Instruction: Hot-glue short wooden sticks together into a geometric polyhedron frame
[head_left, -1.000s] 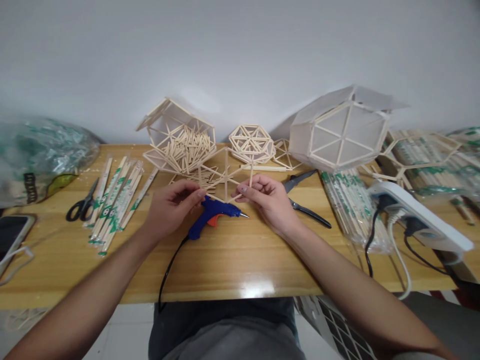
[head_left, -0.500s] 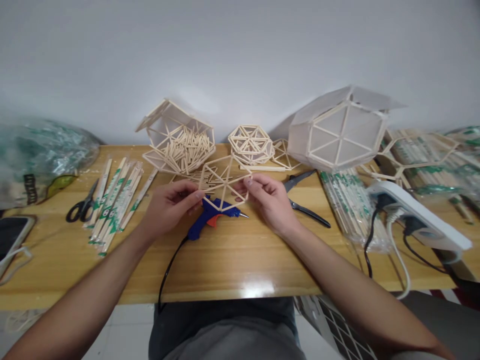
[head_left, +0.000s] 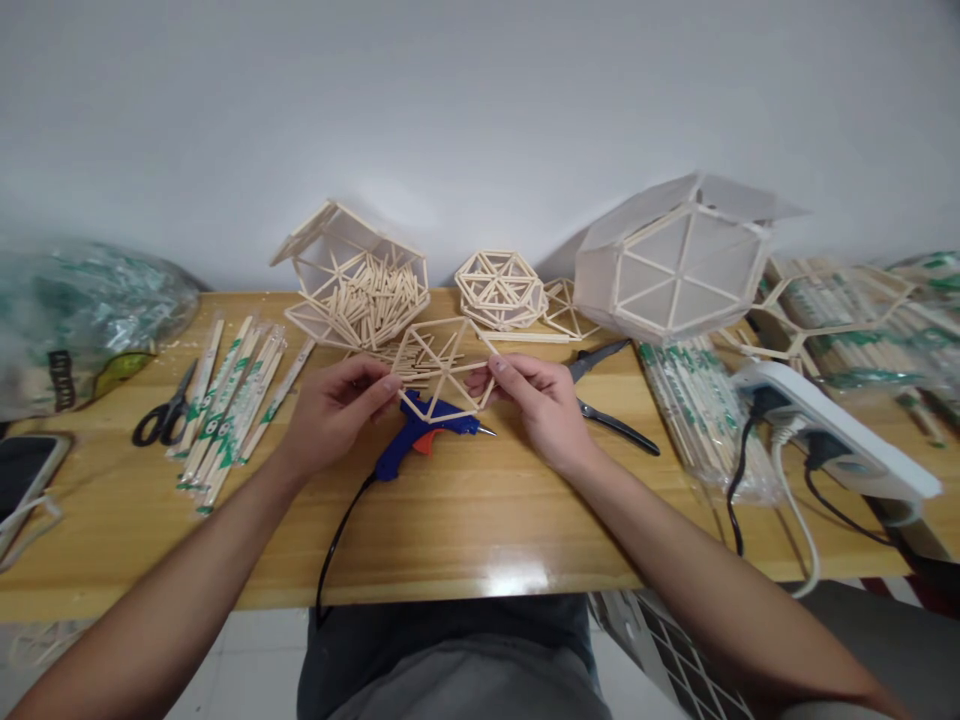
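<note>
Between my two hands a hexagonal frame of wooden sticks [head_left: 444, 369], with spokes meeting at its centre, hangs above the table. My left hand [head_left: 337, 408] pinches its left corner between thumb and fingers. At the right corner, my right hand [head_left: 534, 402] is closed on the frame. Directly below lies a blue glue gun [head_left: 409, 440] with an orange trigger, its metal nozzle pointing right and partly covered by the frame. Loose cut sticks [head_left: 405, 362] lie behind the frame, partly hidden by it and my left hand.
A stick-built bowl [head_left: 360, 290] full of cut sticks, a smaller stick structure [head_left: 501, 290] and a large papered one [head_left: 679, 270] line the wall. Scissors [head_left: 166, 408] and wrapped chopsticks [head_left: 232, 410] lie left; pliers-like cutters [head_left: 611, 425], more packs and a power strip [head_left: 840, 430] right.
The stick frame has tilted and shifted slightly left and down, with both hands keeping hold of it. The glue gun and the other things stay in place.
</note>
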